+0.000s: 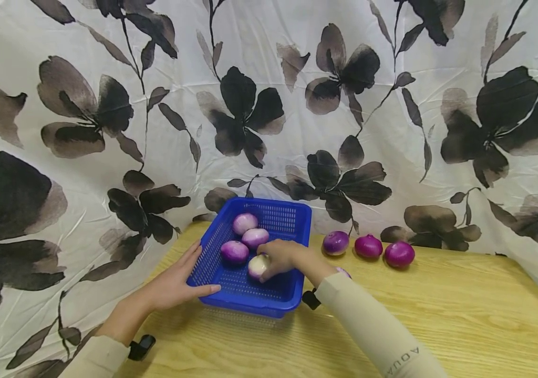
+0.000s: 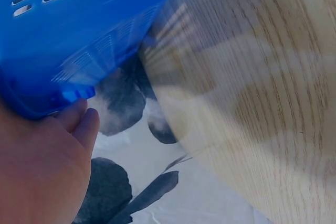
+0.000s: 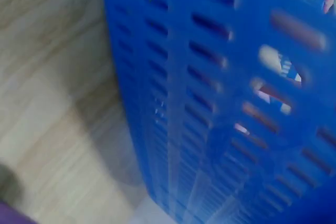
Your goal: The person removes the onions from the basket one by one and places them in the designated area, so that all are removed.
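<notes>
A blue perforated basket stands on the table, tilted slightly in the head view. My left hand holds its left side, fingers along the outer wall and thumb over the front rim; the left wrist view has this hand at the basket's edge. Inside the basket, my right hand grips a purple onion with a pale end facing up. Close by lie three more onions: one at the back, a middle onion and a darker onion. In the right wrist view, the basket wall hides the right hand.
Right of the basket, three purple onions sit in a row: a left onion, a middle onion and a right onion. Another onion is mostly hidden behind my right forearm. A floral cloth hangs behind the wooden table.
</notes>
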Tool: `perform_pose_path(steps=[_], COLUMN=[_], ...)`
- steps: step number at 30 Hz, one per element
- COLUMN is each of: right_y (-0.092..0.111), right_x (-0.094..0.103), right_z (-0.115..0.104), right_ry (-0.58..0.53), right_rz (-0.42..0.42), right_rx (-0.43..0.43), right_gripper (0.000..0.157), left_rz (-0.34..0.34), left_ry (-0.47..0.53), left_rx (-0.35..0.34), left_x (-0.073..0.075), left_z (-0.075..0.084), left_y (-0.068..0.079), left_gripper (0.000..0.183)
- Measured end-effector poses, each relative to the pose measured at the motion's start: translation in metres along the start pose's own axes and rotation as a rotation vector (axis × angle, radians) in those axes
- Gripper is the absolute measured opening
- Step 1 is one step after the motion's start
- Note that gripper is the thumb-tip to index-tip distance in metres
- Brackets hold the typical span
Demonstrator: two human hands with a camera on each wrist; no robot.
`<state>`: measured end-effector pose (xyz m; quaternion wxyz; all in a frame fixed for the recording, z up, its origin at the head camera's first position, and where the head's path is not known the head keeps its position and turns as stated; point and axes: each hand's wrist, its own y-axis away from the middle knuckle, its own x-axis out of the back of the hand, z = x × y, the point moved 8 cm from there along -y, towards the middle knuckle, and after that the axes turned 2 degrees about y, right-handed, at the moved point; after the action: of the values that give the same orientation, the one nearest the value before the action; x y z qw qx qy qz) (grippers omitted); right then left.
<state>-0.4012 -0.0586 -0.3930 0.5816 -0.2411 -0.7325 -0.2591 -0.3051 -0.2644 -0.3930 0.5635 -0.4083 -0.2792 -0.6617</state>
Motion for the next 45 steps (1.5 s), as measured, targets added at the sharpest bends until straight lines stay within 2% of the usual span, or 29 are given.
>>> perform_pose_path(steps=[4,7,16,24,30,35,38,45], right_y=[-0.001,0.0,0.002,0.021,0.04,0.058,0.069,0.092], right_x=[-0.003,-0.004,0.002,0.019,0.031,0.04,0.046,0.054], right_z=[-0.012,-0.017,-0.017,-0.024,-0.024,-0.017,-0.011,0.004], right_ry=[-0.085,-0.123,-0.284,-0.337,-0.384,-0.475,-0.504,-0.529], right_rz=[0.007,0.008,0.036,0.12,0.237,0.321,0.346,0.342], right_rx=[0.102,0.144,0.181,0.222,0.258,0.253,0.236,0.2], right_gripper=[0.051,0.053,0.056,0.061,0.059,0.059,0.06,0.055], left_rz=[0.001,0.001,0.001,-0.001,0.015,0.016,0.014,0.004], left_ry=[0.006,0.006,-0.003,-0.009,-0.003,0.0,0.002,-0.004], left_rx=[0.006,0.011,0.009,0.012,-0.002,0.005,0.012,0.018], left_x=[-0.002,-0.003,-0.003,-0.002,-0.004,-0.007,-0.006,-0.005], left_z=[-0.001,-0.002,-0.001,0.004,0.005,0.002,0.002,0.003], left_y=[0.002,0.002,-0.001,0.002,0.006,0.008,0.008,0.008], left_gripper=[0.123,0.123,0.124,0.124,0.124,0.123,0.123,0.123])
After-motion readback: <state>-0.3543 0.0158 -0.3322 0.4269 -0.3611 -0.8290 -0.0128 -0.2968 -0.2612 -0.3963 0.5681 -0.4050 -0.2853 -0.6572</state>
